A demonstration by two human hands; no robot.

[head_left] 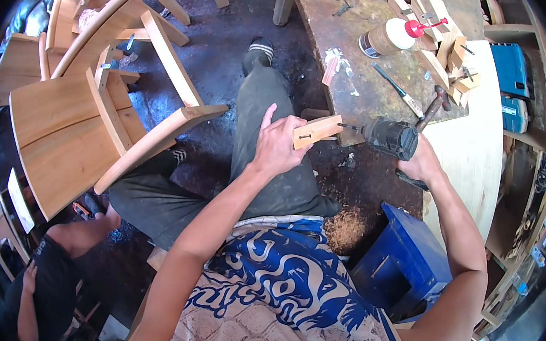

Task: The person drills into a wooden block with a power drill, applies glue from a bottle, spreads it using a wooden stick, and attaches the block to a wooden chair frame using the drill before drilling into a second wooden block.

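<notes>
My left hand (277, 139) is closed on a small wooden block (317, 131) with a dark slot in its face, held out over my leg. In my right hand (424, 160) is a dark cordless drill (391, 138), gripped by its handle. The drill points left, and its bit reaches the block's right end; whether the tip is inside the wood I cannot tell. Just beyond the drill, a hammer (434, 107) lies at the workbench edge. A chisel-like tool (399, 90) with a pale handle lies near it.
On the stained workbench (325, 37) stand a glue bottle (391, 37) with a red cap and several wood offcuts (455, 56). A wooden chair (79, 139) lies tipped at left, near another person's arm (83, 234). A blue bin (402, 262) and sawdust (345, 230) sit at right.
</notes>
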